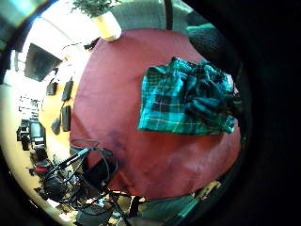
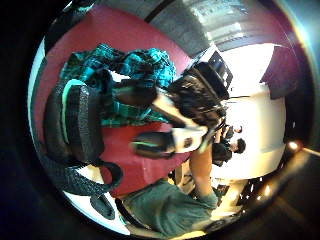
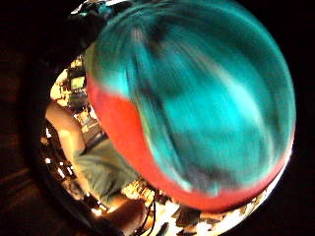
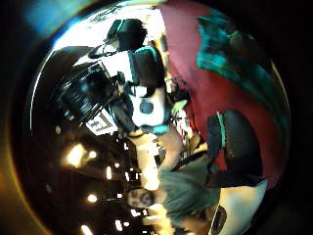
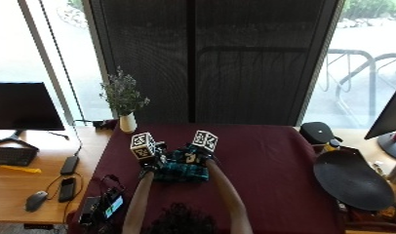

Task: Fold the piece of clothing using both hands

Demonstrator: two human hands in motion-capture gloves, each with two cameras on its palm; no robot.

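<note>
A crumpled teal plaid garment (image 5: 182,170) lies on the dark red tablecloth (image 5: 269,165), close to the front edge before the person. My left hand (image 5: 151,158) hovers at the garment's left edge. The left palm views show the garment (image 1: 183,101) lying some way off, with nothing held by my left thumb (image 2: 75,125). My right hand (image 5: 199,155) is over the cloth's far right part. From the left palm, my right hand (image 2: 185,100) stretches its fingers onto the plaid (image 2: 135,65). Blurred teal cloth (image 3: 206,98) fills the right little finger side view.
A white vase with a plant (image 5: 127,122) stands at the table's far left corner. A black round disc (image 5: 350,180) and a black bag (image 5: 318,131) lie at the right. On the left are a wooden desk with a monitor (image 5: 23,105), a mouse and cables (image 1: 80,169).
</note>
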